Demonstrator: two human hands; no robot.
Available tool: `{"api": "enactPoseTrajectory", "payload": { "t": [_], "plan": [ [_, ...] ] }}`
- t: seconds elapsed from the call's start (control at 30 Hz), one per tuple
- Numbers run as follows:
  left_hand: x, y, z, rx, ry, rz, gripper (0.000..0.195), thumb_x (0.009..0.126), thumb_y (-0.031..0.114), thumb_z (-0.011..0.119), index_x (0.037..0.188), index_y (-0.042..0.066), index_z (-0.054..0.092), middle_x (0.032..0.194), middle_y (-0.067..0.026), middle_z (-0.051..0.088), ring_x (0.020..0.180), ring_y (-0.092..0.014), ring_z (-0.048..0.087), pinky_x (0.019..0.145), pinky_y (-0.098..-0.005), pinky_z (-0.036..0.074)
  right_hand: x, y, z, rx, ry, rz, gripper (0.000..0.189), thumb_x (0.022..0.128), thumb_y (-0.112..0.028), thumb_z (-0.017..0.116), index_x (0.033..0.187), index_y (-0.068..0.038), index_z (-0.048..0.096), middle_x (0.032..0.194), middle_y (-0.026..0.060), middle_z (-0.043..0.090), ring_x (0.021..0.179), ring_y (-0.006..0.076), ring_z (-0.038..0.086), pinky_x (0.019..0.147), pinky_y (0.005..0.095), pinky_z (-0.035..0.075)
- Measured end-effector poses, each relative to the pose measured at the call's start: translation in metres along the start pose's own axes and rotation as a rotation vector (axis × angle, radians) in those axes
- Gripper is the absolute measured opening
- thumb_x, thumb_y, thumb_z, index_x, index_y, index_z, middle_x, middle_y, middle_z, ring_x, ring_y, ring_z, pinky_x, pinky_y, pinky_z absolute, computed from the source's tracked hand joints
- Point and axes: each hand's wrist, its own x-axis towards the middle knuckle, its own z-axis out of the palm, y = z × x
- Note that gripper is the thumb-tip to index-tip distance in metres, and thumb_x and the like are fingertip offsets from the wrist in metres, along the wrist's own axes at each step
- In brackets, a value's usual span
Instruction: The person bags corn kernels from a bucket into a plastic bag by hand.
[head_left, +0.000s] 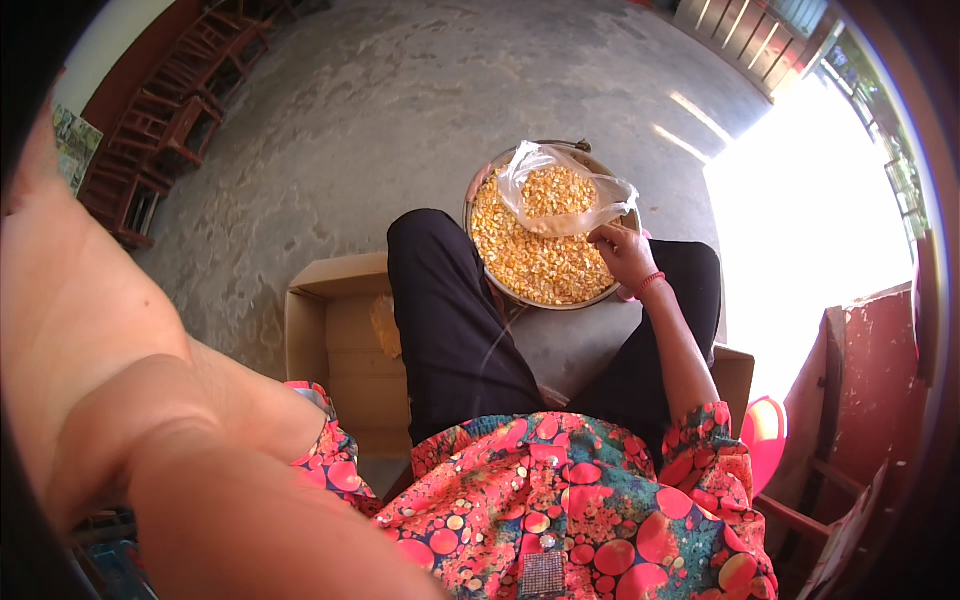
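Note:
Between my knees stands a round bucket (553, 305) filled with yellow corn kernels (540, 262). On the kernels rests a clear plastic bag (562, 224), its mouth spread wide and more corn kernels inside. My right hand (626, 255), with a red bracelet at the wrist, pinches the near right rim of this bag. Bare skin, very large and blurred, fills the left side near the lens. My left arm (255, 405) comes out of its sleeve there. A second skin-coloured shape (262, 525) crosses below it; whose it is I cannot tell. My left hand's fingers cannot be made out.
A cardboard box (326, 322) lies behind my left leg. Wooden chairs (187, 127) line the wall at upper left. Concrete floor (420, 90) spreads ahead, with a bright doorway (810, 202) at right. Red wooden furniture (877, 360) and a pink object (765, 442) stand near my right side.

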Motion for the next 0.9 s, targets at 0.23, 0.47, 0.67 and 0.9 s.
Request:
{"api": "enactPoseTrajectory", "payload": {
  "t": [0.23,0.47,0.67,0.9],
  "plan": [
    [-0.010,-0.006,0.044,-0.648,0.162,0.139,0.024,0.069,0.043,0.068,0.079,0.022,0.060,0.078,0.0059,0.051,0.076,-0.013,0.044,0.062,-0.0261,0.035,-0.008,0.016,0.000,-0.015,-0.056,-0.054,0.011,0.074,-0.007,0.050,0.079,-0.005,0.059,0.077,0.0122,0.061,0.075,0.0296,0.059,0.068,0.0373,0.047],
    [-0.009,0.094,0.111,-1.336,0.723,-0.387,0.008,0.076,0.022,0.059,0.069,0.022,0.057,0.069,0.0040,0.052,0.065,-0.014,0.047,0.061,-0.0274,0.039,-0.013,0.021,-0.012,-0.014,-0.046,0.007,0.011,0.075,-0.007,0.049,0.079,-0.006,0.059,0.075,0.0115,0.061,0.075,0.0298,0.059,0.069,0.0379,0.047],
    [-0.010,0.078,0.145,-1.295,0.827,0.023,0.008,0.081,0.017,0.055,0.085,0.020,0.061,0.087,0.0058,0.056,0.076,-0.008,0.048,0.053,-0.0288,0.041,-0.015,0.037,0.000,0.023,-0.045,0.021,0.012,0.074,-0.006,0.048,0.078,-0.007,0.059,0.075,0.0107,0.061,0.076,0.0283,0.059,0.068,0.0375,0.047],
    [-0.011,0.021,0.155,-1.154,0.257,0.307,0.016,0.078,0.028,0.061,0.083,0.013,0.058,0.082,-0.0030,0.056,0.077,-0.010,0.048,0.065,-0.0270,0.041,-0.008,0.033,0.004,0.043,-0.031,-0.018,0.008,0.072,-0.010,0.052,0.073,-0.007,0.059,0.069,0.0108,0.060,0.068,0.0288,0.060,0.063,0.0371,0.048]
  ]
}}
